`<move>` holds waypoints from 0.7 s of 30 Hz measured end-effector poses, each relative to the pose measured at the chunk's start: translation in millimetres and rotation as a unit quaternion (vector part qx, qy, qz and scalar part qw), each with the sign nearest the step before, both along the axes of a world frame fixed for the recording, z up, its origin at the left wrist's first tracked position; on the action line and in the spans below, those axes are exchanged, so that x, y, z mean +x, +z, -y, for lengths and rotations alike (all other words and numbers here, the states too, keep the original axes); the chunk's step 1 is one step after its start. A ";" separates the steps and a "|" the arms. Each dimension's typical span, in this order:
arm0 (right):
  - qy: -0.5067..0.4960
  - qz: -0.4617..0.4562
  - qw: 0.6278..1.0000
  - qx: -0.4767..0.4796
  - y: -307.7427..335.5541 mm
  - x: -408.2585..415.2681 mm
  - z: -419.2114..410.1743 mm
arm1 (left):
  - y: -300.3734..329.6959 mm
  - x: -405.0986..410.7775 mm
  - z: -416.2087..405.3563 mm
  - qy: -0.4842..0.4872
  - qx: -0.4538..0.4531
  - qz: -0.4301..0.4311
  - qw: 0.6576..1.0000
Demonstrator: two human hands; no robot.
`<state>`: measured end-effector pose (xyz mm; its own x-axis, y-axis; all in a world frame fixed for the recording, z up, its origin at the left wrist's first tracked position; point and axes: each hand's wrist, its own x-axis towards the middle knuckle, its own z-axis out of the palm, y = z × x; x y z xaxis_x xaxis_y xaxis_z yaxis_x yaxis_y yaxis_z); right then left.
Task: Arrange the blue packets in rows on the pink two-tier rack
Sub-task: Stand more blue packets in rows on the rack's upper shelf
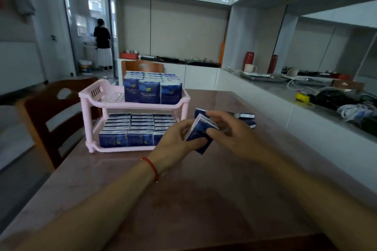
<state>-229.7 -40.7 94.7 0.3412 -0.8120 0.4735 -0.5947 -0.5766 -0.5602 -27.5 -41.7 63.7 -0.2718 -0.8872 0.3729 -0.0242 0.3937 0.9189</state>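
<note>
The pink two-tier rack [92, 106] stands on the table, left of centre. Its upper shelf holds upright rows of blue packets [153, 90] on the right part; the left part of that shelf is bare. The lower shelf is packed with rows of blue packets [126, 134]. My left hand [177, 140] and my right hand [228, 130] together grip a small stack of blue packets [199, 130] just right of the rack's lower shelf. A few loose packets [245, 117] lie on the table behind my right hand.
A brown wooden chair [51, 120] stands left of the table, another behind the rack. A white counter [295, 96] with cables and clutter runs along the right. A person stands in the far doorway at the back left.
</note>
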 end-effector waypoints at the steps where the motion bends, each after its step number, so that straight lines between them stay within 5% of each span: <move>1: 0.005 0.001 1.000 0.004 3.3 7.3 1.1 | 2.0 8.9 -3.5 0.006 -0.012 0.002 1.000; 13: 0.106 0.007 0.994 -0.013 70.0 109.7 7.3 | 49.7 117.9 -30.0 0.116 -0.126 0.086 0.981; 18: 0.104 0.009 0.993 -0.047 106.8 154.3 24.5 | 70.9 168.7 -18.3 0.404 -0.215 0.065 0.887; 21: 0.096 -0.013 0.994 -0.052 124.3 182.2 45.2 | 80.8 180.8 -6.5 0.433 -0.184 0.113 0.875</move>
